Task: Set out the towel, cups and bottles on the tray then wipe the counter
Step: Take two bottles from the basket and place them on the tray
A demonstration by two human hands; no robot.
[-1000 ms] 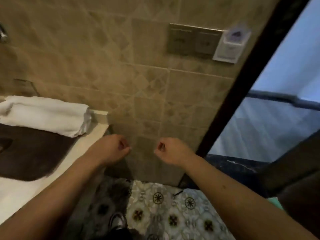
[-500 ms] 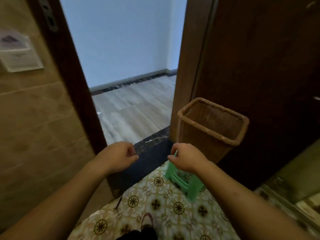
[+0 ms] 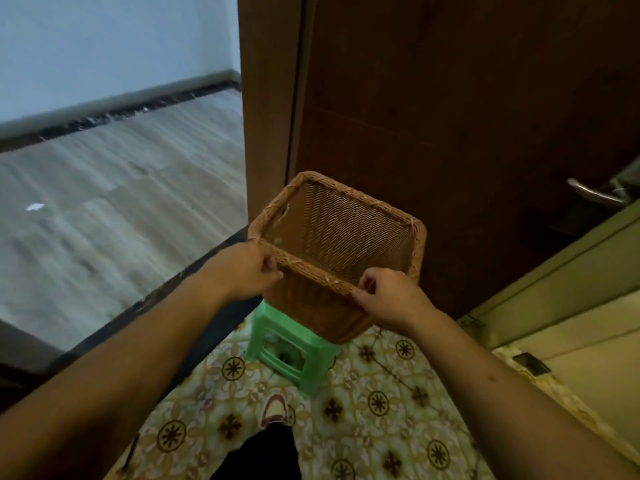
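Now both hands closed on wicker basket (image 3: pixel 349 233) near rim, left hand (image 3: pixel 247 270) at left corner, right hand (image 3: pixel 391 297) at right, basket tilted over green stool (image 3: pixel 291 355), hands empty half a second ago.

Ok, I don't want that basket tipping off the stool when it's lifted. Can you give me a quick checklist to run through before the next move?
1. Left hand gripping the near rim of the wicker basket: ok.
2. Right hand gripping the same rim further along: ok.
3. Basket resting level: not ok, it tilts toward the camera.
4. Basket empty of loose items: cannot tell, its bottom is hidden.
5. Green stool standing flat on the patterned floor: ok.
6. Clearance from the wooden door behind: cannot tell.
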